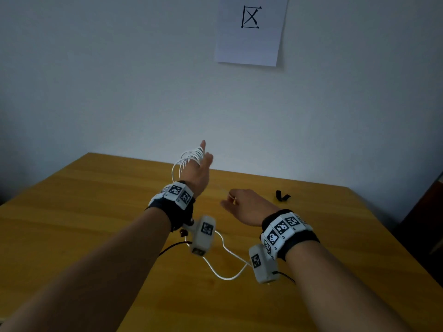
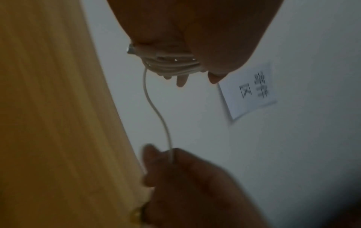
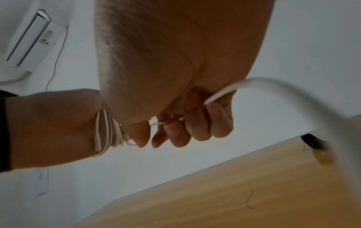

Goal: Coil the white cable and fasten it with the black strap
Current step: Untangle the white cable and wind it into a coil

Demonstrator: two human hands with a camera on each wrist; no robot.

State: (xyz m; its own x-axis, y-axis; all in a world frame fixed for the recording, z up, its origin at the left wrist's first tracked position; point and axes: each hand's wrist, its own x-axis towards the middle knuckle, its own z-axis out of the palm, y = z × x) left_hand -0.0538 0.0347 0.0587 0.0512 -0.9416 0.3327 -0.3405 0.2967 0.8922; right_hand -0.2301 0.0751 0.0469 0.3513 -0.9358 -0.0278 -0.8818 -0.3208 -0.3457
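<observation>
The white cable is wound in several turns around the straight fingers of my left hand, which I see raised above the far part of the bench with the fingers pointing up toward the wall. From that bundle one strand runs down to my right hand, lower and to the right, whose fingers are curled around the strand and grip it, as the right wrist view shows. The loose remainder trails back toward me in a curve over the bench, passing under both wrists. The left wrist view shows a plug end tucked against the wound turns. The black strap lies on the bench just beyond my right hand, apart from it and untouched. A sheet of paper hangs on the wall.
</observation>
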